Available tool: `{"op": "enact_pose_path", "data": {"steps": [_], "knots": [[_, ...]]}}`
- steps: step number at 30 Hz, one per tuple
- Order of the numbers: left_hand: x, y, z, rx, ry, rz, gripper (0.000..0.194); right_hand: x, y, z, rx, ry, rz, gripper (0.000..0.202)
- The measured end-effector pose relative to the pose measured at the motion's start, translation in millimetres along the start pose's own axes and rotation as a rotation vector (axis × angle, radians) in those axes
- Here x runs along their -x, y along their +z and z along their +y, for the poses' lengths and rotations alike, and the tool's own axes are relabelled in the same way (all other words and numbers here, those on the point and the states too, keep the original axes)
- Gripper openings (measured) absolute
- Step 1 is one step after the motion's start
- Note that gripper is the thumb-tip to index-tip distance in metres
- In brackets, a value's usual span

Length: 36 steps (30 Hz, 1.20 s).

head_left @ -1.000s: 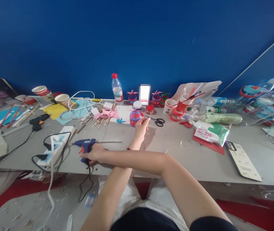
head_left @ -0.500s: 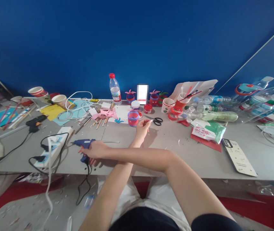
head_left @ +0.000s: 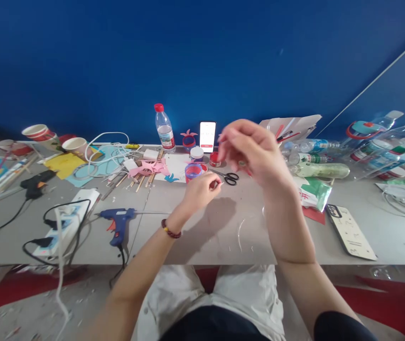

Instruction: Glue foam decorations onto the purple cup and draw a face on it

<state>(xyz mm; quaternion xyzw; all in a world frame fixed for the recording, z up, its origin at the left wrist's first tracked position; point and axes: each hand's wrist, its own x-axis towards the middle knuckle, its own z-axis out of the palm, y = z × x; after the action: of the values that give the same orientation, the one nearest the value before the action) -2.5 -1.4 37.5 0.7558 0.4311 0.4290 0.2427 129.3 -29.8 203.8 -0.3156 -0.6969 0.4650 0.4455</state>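
Observation:
My left hand (head_left: 202, 190) is above the table with its fingers curled together in a pinch. What it holds, if anything, is too small to name. Just behind it stands a small purple and red cup (head_left: 190, 173). A blue paper cutout (head_left: 171, 178) lies to the left of that cup. My right hand (head_left: 250, 151) is raised higher, bent at the wrist; motion smears its fingers. Black-handled scissors (head_left: 231, 178) lie between the two hands. On the table at left rests a blue glue gun (head_left: 119, 222), touched by neither hand.
A white power strip (head_left: 70, 222) with cords and a black glue gun (head_left: 39, 184) are at left. A water bottle (head_left: 165, 129) and a lit phone (head_left: 207, 137) stand at the back. Plastic bottles (head_left: 319, 169) and another phone (head_left: 351, 232) lie at right.
My right hand has let go of the blue glue gun, uncrossed from my left arm and risen to the right. The left hand has turned slightly, with its wrist bracelet now showing.

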Motion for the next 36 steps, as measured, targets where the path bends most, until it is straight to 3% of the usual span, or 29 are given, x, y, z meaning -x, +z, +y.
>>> {"op": "enact_pose_path", "data": {"steps": [1,4,7,10,12,15,22,29,36], "knots": [[-0.4,-10.3,-0.8,-0.061,0.03,-0.057,0.002,1.1,-17.3,14.6,-0.028,-0.029,0.077,0.031],[0.1,-37.1,-6.3,-0.188,0.058,-0.039,0.006,-4.9,-52.5,70.6,-0.078,-0.009,0.214,0.03],[2.5,-53.0,-15.5,-0.202,0.09,0.105,0.011,-19.8,-56.2,121.9,0.028,0.155,0.092,0.032],[5.9,-58.9,-25.9,-0.264,0.132,0.357,0.014,-32.2,-40.9,149.0,0.14,0.246,-0.113,0.031],[8.2,-59.4,-31.3,-0.305,0.173,0.493,0.013,-36.2,-29.9,155.0,0.212,0.253,-0.215,0.032],[11.2,-57.8,-35.3,-0.356,0.237,0.555,0.011,-37.6,-18.6,157.5,0.324,0.216,-0.248,0.034],[13.4,-51.6,-36.6,-0.362,0.304,0.593,0.008,-38.4,-10.7,171.1,0.438,0.198,-0.276,0.023],[15.4,-48.2,-42.5,-0.393,0.316,0.6,0.009,-38.2,-12.7,177.4,0.369,0.189,-0.214,0.016],[18.8,-47.3,-38.3,-0.52,0.533,0.548,0.009,-35.3,-24.3,162.0,0.154,0.225,-0.248,0.023]]}}
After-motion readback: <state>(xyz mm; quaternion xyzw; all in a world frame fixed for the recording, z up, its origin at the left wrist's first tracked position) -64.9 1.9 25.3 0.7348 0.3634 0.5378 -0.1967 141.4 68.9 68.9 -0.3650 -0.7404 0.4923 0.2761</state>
